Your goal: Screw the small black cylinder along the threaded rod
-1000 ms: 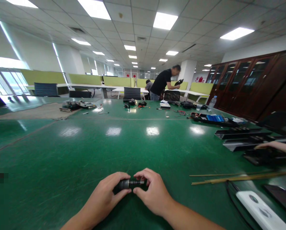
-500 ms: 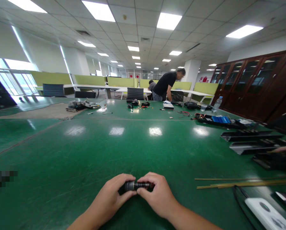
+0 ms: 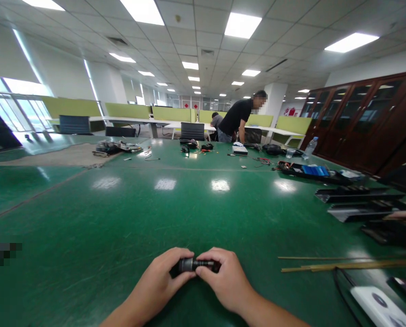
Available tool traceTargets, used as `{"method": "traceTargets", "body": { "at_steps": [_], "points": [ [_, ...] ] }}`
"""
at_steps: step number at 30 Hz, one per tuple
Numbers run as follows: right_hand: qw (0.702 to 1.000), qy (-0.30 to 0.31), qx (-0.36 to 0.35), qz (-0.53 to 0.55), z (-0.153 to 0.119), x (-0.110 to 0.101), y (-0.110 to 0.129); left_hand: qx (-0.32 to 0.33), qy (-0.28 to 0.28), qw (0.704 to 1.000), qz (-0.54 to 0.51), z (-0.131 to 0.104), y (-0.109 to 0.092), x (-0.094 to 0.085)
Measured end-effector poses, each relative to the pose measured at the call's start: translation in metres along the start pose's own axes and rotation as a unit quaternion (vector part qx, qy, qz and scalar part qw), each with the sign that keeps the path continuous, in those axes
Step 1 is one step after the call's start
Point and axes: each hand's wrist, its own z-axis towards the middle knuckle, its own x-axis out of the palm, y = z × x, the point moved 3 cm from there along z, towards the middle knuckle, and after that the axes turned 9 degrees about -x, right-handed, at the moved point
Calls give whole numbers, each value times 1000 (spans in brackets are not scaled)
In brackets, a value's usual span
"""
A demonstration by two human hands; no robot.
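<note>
Low in the middle of the head view, both hands are closed around a black flashlight-shaped cylinder [image 3: 187, 265] lying crosswise. Its wider, grey-banded left part sits between the thumb and fingers of my left hand [image 3: 159, 278]. My right hand [image 3: 229, 280] pinches the narrower, ringed right part with thumb and fingers. The two hands' fingertips nearly meet at the middle of the cylinder, and its ends are partly hidden by the hands. Below them is the green tabletop [image 3: 175, 213].
Thin yellowish rods [image 3: 329, 266] lie to the right, near a white power strip [image 3: 382, 302] with a black cable. Black metal channels [image 3: 359, 211] and another person's hand [image 3: 405, 215] are farther right. A tray with blue packs [image 3: 315, 170] stands beyond. A person [image 3: 239, 119] leans over the far edge.
The view has shifted slightly. Both hands keep their hold on the cylinder, with little visible change in grip. The person at the far edge has moved slightly.
</note>
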Motion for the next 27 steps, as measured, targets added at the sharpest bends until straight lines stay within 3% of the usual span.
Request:
{"method": "traceTargets", "body": {
  "at_steps": [20,27],
  "points": [
    [999,-2,34,18,2,1,-1,-11,-4,1000,-1,-1,5,-3],
    [999,-6,31,17,2,2,-2,12,-14,1000,-11,-1,2,-4]
  ]
}}
